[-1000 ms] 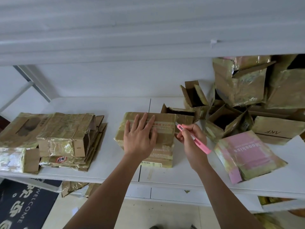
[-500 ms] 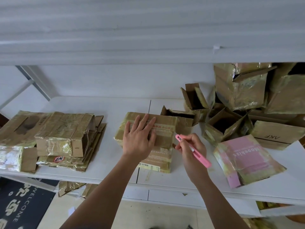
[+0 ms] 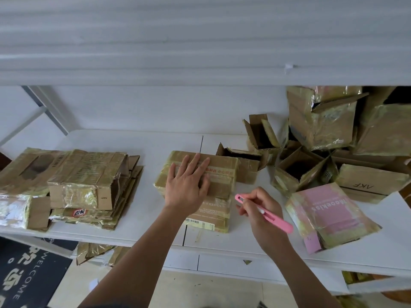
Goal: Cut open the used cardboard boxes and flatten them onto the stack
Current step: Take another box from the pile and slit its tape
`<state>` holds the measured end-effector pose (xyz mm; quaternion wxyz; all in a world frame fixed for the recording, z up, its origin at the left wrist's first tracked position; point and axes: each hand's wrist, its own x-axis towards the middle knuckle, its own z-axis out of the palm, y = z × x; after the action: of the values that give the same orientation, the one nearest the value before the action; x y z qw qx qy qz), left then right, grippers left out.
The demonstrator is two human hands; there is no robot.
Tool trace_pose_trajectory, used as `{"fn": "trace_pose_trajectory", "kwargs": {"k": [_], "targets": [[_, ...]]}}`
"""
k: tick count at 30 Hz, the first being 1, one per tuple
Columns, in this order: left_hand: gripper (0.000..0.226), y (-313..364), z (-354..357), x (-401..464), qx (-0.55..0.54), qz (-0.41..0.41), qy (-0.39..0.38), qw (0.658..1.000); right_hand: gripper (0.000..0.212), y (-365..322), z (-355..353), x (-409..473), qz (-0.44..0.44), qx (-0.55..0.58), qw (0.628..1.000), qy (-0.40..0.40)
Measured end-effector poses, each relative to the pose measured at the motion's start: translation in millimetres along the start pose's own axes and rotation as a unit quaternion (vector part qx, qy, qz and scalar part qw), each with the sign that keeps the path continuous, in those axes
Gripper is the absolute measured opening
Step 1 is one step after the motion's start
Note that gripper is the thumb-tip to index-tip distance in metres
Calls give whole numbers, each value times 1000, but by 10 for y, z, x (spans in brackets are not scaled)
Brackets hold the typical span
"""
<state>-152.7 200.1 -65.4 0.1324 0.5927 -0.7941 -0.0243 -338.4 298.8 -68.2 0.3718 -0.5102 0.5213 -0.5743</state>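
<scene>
A taped brown cardboard box (image 3: pixel 219 174) lies in the middle of the white shelf (image 3: pixel 144 210). My left hand (image 3: pixel 186 185) presses flat on its top with fingers spread. My right hand (image 3: pixel 259 210) grips a pink box cutter (image 3: pixel 264 213) just off the box's right side, its tip near the box's lower right edge. A stack of flattened boxes (image 3: pixel 89 185) wrapped in shiny tape sits at the left of the shelf.
A heap of opened and taped boxes (image 3: pixel 322 134) fills the right end of the shelf, with a pink printed box (image 3: pixel 329 212) in front. An upper shelf board (image 3: pixel 200 52) hangs overhead. A dark welcome mat (image 3: pixel 26 274) and cardboard scraps lie on the floor below.
My right hand has drawn the pink cutter down along the box's right side toward me. My left hand has stayed pressed on the box top.
</scene>
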Motion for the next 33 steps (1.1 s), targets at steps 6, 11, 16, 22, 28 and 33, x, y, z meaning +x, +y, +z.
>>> {"fn": "trace_pose_trajectory", "kwargs": {"k": [6,11,16,22,28,33], "targets": [[61,-56,-144,25,-99,20,-5,995,5,-157,-30,543,-118,-40,990,64],[109,-127,-203,-148,-160,-284,11,945,3,-51,141,887,-81,-85,993,13],[119,-230,-276,-187,-443,-464,31,767,7,-37,321,762,-101,-160,980,62],[63,-402,-518,-30,-339,-377,55,860,13,-39,459,320,-47,-62,997,-13],[145,54,-499,-25,-85,-295,-148,940,8,29,422,338,-11,-10,998,60],[125,46,-596,83,-60,-92,-242,964,7,-4,268,513,-39,-23,995,88]]}}
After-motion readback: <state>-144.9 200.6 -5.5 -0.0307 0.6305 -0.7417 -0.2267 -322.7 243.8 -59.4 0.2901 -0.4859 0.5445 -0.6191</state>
